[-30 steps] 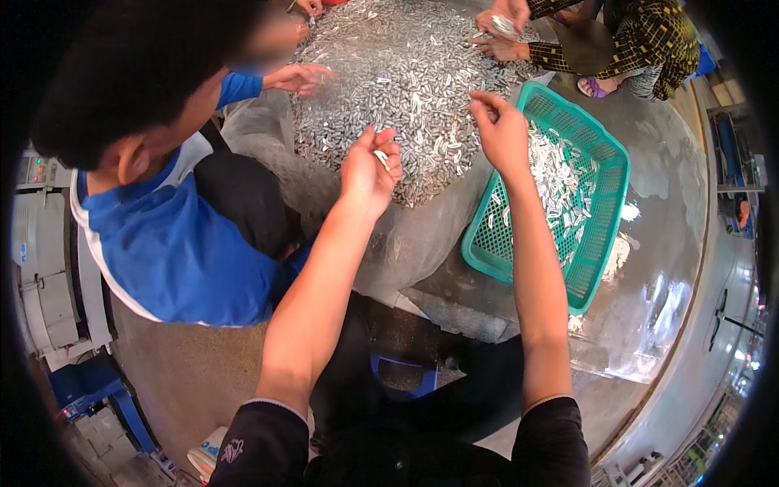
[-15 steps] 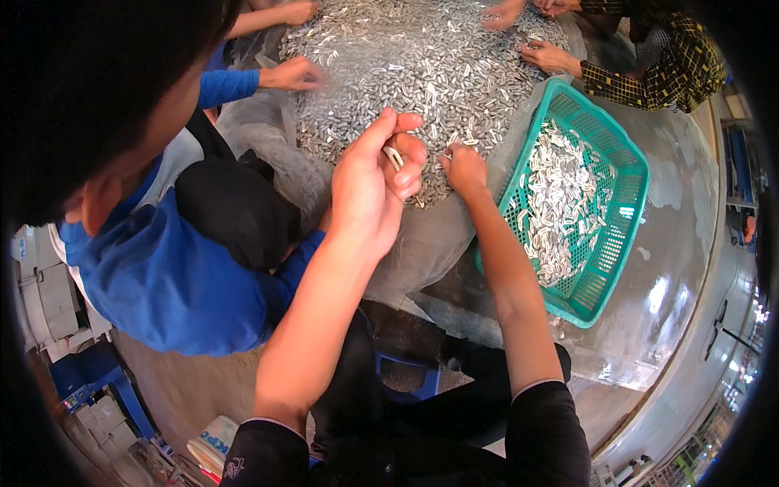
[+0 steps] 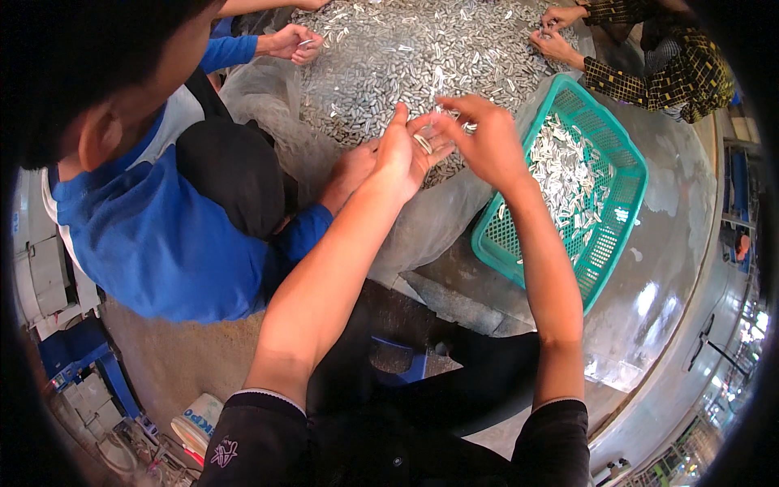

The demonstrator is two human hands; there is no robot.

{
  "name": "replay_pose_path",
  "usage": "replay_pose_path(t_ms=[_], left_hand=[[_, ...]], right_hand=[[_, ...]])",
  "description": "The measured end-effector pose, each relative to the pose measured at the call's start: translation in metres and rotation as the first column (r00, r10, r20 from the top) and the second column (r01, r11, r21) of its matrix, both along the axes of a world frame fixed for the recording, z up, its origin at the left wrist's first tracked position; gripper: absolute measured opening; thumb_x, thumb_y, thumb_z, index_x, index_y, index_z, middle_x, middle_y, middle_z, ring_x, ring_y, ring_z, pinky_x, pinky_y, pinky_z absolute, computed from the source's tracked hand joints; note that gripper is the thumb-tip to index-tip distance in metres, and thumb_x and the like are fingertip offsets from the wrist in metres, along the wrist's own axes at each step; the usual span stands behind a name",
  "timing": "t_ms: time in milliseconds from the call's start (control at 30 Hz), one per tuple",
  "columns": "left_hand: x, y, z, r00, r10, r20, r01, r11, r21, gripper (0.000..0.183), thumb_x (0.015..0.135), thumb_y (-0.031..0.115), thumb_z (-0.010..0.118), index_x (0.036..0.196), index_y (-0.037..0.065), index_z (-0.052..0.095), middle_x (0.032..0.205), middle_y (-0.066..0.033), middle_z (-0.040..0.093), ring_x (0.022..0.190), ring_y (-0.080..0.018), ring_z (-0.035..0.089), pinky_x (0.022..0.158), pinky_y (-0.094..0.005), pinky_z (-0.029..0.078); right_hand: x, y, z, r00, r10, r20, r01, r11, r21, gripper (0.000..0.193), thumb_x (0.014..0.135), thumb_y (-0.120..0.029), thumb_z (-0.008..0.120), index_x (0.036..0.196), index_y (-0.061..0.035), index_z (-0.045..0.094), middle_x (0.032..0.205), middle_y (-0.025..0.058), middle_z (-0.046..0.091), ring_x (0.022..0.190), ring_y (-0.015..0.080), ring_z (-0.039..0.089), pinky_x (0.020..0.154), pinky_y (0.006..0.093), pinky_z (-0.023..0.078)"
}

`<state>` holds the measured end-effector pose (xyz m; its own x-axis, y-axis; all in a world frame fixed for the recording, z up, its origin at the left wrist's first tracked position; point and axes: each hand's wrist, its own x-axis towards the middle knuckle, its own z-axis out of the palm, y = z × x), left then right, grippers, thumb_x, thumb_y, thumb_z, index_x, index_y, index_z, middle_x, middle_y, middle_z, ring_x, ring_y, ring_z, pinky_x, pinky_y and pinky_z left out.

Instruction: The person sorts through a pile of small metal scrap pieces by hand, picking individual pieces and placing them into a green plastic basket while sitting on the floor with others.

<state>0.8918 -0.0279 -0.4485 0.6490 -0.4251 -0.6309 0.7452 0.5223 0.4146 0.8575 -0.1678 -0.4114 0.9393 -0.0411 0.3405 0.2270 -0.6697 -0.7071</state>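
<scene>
My left hand (image 3: 406,154) is palm up above the pile, its fingers partly curled round a slim, pale metal piece (image 3: 422,144) with a slot-like outline. Any more pieces in that palm are hidden. Close beside it, my right hand (image 3: 487,142) reaches over the left fingertips with its thumb and forefinger apart; I see nothing held in it. Whether the two hands touch I cannot tell. Beneath and beyond them spreads a wide pile of small grey metal pieces (image 3: 381,77). Right of my right forearm, a green plastic basket (image 3: 629,174) holds many similar, shinier pieces (image 3: 564,170).
A person in a blue top (image 3: 170,243) sits close on my left, a hand (image 3: 349,174) near my left wrist. Another hand (image 3: 296,42) is at the pile's left edge. Across on the right, a person in a patterned sleeve (image 3: 625,81) handles pieces. Clear plastic sheeting (image 3: 438,219) hangs at the near edge.
My right hand has risen from the pile and come over to my left hand. My left hand has shifted right and opened somewhat. The co-worker's hand on the left has drawn back from the pile.
</scene>
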Motion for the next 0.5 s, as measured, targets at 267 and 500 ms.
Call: replay_pose_path(t_ms=[267, 500], left_hand=[[0.007, 0.012, 0.037, 0.990, 0.004, 0.143, -0.021, 0.993, 0.116, 0.021, 0.099, 0.020, 0.045, 0.104, 0.003, 0.055, 0.081, -0.0040, 0.057, 0.060, -0.0106, 0.045, 0.055, -0.0238, 0.038], [-0.002, 0.011, 0.062, 0.975, -0.049, 0.218, 0.021, 0.992, 0.128, 0.024, 0.097, 0.019, 0.045, 0.110, 0.002, 0.056, 0.084, -0.0074, 0.061, 0.062, -0.0105, 0.050, 0.057, -0.0243, 0.041]], right_hand=[[0.013, -0.048, -0.142, 0.758, -0.448, -0.474, 0.322, 0.889, -0.325, 0.032, 0.083, -0.032, 0.069, 0.097, -0.0034, 0.071, 0.093, 0.0168, 0.070, 0.083, 0.0318, 0.068, 0.075, 0.0421, 0.053], [0.016, -0.028, -0.191, 0.664, -0.537, -0.520, 0.426, 0.844, -0.327, 0.025, 0.077, -0.026, 0.073, 0.096, -0.0097, 0.072, 0.095, 0.0176, 0.069, 0.089, 0.0349, 0.067, 0.079, 0.0424, 0.053]])
